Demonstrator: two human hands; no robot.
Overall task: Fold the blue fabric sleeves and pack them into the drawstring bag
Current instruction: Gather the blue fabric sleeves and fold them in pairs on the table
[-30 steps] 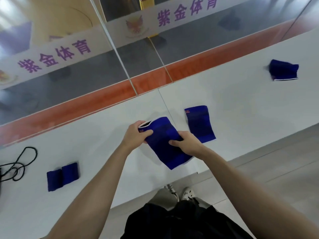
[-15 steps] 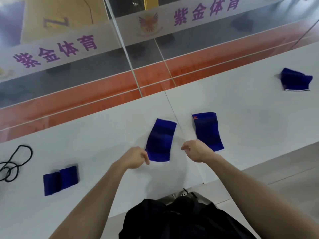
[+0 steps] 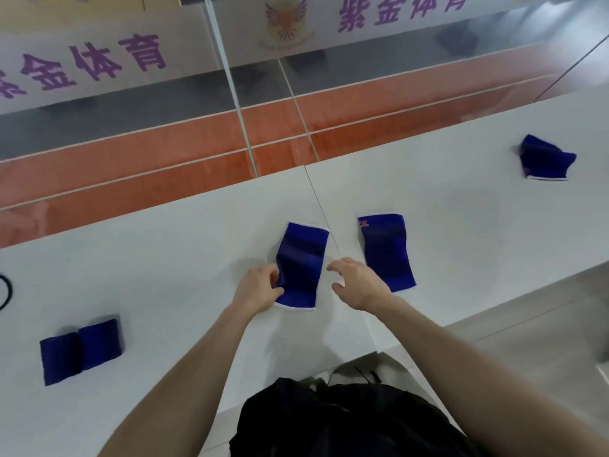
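1. At the bottom centre of the frame hangs a dark bundle (image 3: 346,420). I cannot tell whether it is the drawstring bag or your clothing, so check before you pack.
2. A folded pair (image 3: 80,351) lies at the lower left on the bench (image 3: 164,258), well apart from your hands.
3. Your left hand (image 3: 260,288) pinches the left edge of the middle sleeve (image 3: 301,265), which lies flat at the centre. Your right hand (image 3: 357,283) is open with relaxed fingers, just beside the sleeve's right edge and holding nothing. If you lift with one hand only, the fold will likely go skew.
4. The second sleeve (image 3: 387,252) lies just right of your right hand. A careless sweep could drag it out of square.
5. Stretchy cloth probably springs open, so press each fold down.
6. The crumpled sleeve (image 3: 545,158) lies at the upper right, far off. It is easy to forget and will need flattening first.
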